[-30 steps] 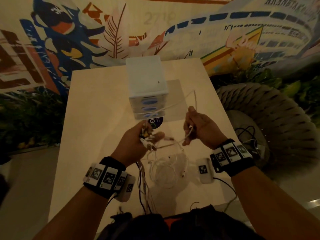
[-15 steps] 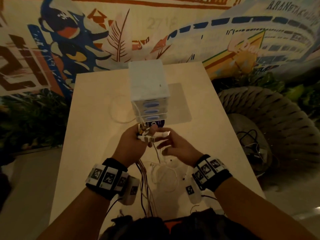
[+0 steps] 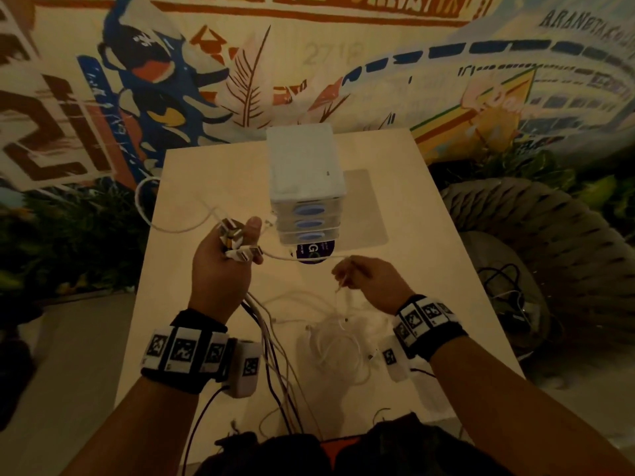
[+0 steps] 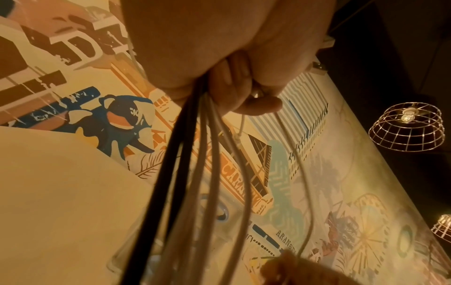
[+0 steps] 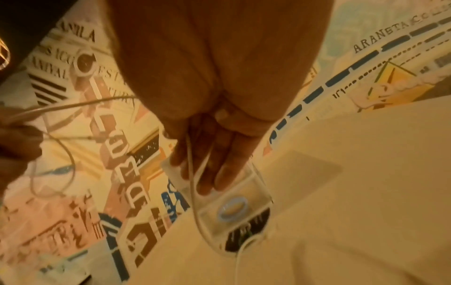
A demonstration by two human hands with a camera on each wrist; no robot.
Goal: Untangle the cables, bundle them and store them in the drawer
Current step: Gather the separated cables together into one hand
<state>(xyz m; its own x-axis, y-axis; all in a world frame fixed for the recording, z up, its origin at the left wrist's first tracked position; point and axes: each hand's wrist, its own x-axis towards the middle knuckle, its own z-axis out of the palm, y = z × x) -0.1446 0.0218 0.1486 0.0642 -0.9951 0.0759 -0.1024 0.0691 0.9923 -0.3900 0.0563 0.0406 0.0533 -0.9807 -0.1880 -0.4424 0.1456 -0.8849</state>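
My left hand [image 3: 240,249] is raised in front of the white drawer unit [image 3: 305,173] and grips several cable plugs. The black and white cables [image 3: 271,338] hang from that fist toward my body, and they show close up as a bundle of cables [image 4: 185,173] in the left wrist view. One white cable [image 3: 295,258] runs from the left hand across to my right hand [image 3: 347,269], which pinches it. In the right wrist view the white cable [image 5: 192,183] runs along the fingers [image 5: 219,158]. A loose pile of white cable [image 3: 336,341] lies on the table [image 3: 429,269]. All three drawers look closed.
A white cable loop [image 3: 144,201] sticks out past the table's left edge. A dark round disc [image 3: 312,250] lies under the drawer unit's front. A large woven pouf [image 3: 549,242] stands right of the table, with black cords [image 3: 505,280] on it. A painted wall rises behind the table.
The hands were together at the drawer front; now the right hand has drawn away to the right along a white cable. The left hand has shifted left and up.
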